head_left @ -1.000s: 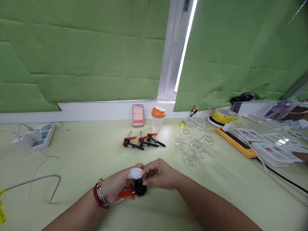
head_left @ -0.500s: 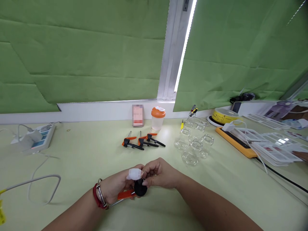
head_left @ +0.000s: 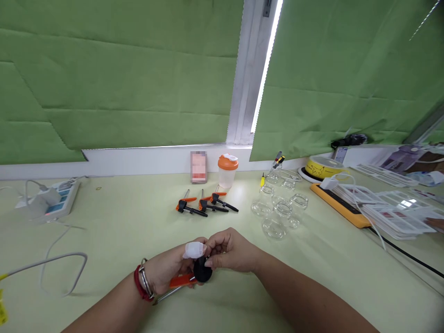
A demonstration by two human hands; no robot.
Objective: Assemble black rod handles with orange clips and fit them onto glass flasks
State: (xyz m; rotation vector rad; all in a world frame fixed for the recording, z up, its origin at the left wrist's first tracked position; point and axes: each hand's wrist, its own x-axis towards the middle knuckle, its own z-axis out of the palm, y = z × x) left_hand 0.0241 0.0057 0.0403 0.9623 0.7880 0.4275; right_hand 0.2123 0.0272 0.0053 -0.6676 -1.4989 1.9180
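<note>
Over a pale tabletop [head_left: 121, 226], a person's left hand [head_left: 169, 268] curls its fingers closed around a black-and-orange device [head_left: 183, 280]; the right hand [head_left: 234, 252] pinches its round black end [head_left: 203, 273]. Steady left support suits such close work, though the white wrap [head_left: 194, 250] may hamper touch. Beyond lie three similar pieces [head_left: 204, 205] and clear glassware [head_left: 274, 228].

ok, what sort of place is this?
Likely an indoor desk or workbench by a window: a pale tabletop sits before a window frame flanked by green coverings, with a white power strip at far left.
</note>
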